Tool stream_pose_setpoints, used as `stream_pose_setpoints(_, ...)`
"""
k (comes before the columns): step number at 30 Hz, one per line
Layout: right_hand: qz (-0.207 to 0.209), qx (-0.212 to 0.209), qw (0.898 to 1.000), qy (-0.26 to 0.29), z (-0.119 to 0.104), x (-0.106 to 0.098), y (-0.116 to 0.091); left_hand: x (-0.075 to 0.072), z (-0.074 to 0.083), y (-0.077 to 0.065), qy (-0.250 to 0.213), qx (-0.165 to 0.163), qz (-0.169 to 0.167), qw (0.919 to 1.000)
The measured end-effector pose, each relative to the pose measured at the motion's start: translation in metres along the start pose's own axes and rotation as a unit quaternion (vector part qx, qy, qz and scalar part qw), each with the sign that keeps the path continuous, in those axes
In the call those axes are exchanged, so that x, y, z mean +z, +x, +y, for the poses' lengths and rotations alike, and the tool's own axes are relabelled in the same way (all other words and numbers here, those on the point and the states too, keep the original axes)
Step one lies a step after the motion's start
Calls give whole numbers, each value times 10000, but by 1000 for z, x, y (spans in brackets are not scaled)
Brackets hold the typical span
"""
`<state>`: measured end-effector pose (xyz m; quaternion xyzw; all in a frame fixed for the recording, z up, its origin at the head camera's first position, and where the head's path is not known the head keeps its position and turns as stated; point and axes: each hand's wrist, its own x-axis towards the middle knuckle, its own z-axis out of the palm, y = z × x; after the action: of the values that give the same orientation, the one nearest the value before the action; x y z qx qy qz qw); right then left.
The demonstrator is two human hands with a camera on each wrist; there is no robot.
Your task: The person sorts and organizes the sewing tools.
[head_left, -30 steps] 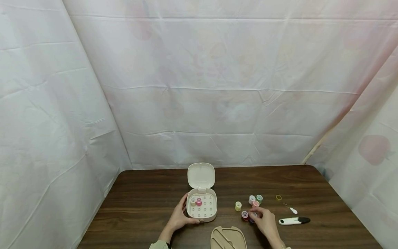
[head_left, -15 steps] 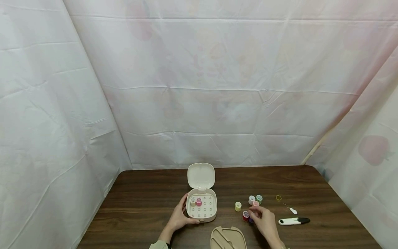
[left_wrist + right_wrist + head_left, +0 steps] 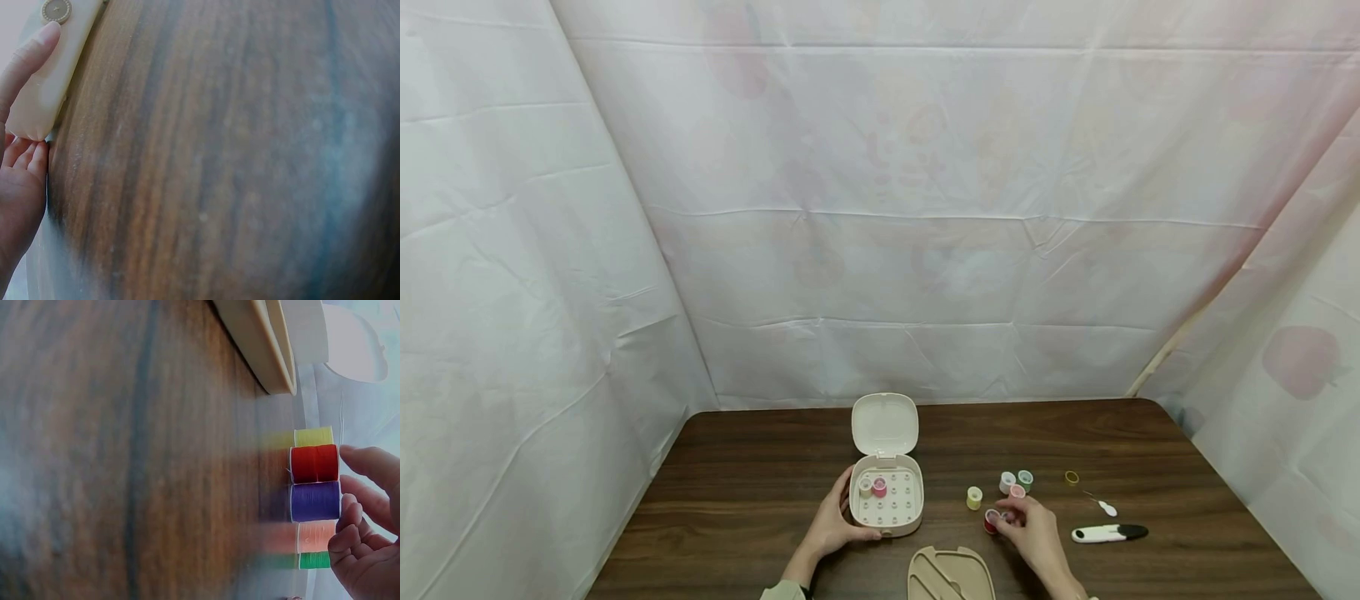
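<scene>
My left hand [image 3: 831, 525] grips the left side of an open cream sewing box [image 3: 917, 523]; in the left wrist view its thumb lies beside the round button on the box front [image 3: 56, 69]. A cream thread spool [image 3: 866, 487] and a pink thread spool [image 3: 880, 487] stand on the pegs inside. Over the upright red thread spool [image 3: 315, 464] is my right hand [image 3: 1033, 533], thumb and index fingertips right at its top rim, other fingers curled. A purple thread spool [image 3: 315, 502] stands against the red one, mostly hidden under the hand in the head view.
Yellow [image 3: 974, 497], white [image 3: 1007, 482], green [image 3: 1026, 479] and salmon [image 3: 1017, 492] spools stand nearby. Farther right lie a gold ring [image 3: 1072, 477], a white needle threader [image 3: 1108, 507] and a black-and-white cutter [image 3: 1108, 533]. A beige compartment tray [image 3: 951, 575] lies at the front edge.
My right fingers have shifted left from the purple spool to the red one. The red spool has moved very slightly. The left hand and the box stay put.
</scene>
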<state>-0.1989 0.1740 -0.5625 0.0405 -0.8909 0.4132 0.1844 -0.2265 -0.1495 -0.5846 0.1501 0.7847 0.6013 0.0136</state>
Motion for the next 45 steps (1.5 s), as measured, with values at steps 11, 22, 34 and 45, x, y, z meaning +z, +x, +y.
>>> stream_pose_setpoints(11,-139,-351,9993,2,0,1,1,0,-10,2,83,35,37,10000)
stream_pose_setpoints(22,-415,-143,9990,-79,-1,-1,2,1,-11,2,106,-80,-4,9999)
stream_pose_setpoints(34,-479,312,9984,-54,-6,-4,4,1,-12,2,119,-50,1,9999)
stream_pose_setpoints(45,-703,499,9959,-263,-11,-9,7,1,1,0,75,100,64,9999)
